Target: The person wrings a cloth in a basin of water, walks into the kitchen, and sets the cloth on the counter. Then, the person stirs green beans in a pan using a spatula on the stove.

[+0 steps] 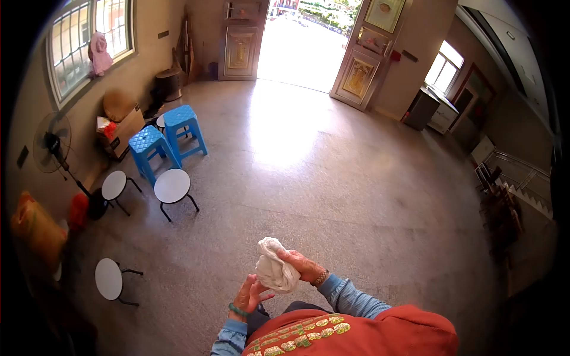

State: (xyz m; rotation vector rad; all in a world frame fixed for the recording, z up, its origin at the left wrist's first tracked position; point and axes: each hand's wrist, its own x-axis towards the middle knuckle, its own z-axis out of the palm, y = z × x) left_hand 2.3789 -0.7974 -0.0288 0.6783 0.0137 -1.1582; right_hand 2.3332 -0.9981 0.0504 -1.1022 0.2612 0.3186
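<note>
Right hand (306,267) gripped a bunched off-white cloth (276,274), thumb on top. Left hand (244,295) was at its lower-left edge, fingers spread; contact unclear. Green bangle (238,310) on left wrist, metallic band (321,277) on right. Red garment (392,333) over blue sleeves (356,298). Two blue stools (180,114) stood left, round white-topped stools (172,186) near them, fan (53,142) by the wall. Doors (240,54) ahead stood open, daylight glaring off the floor (338,184).

A single head-worn wide-angle camera looks forward and down, with the hands (304,267) near at lower centre, the floor (297,190) beyond, and the doorway (303,50) farthest at top.
</note>
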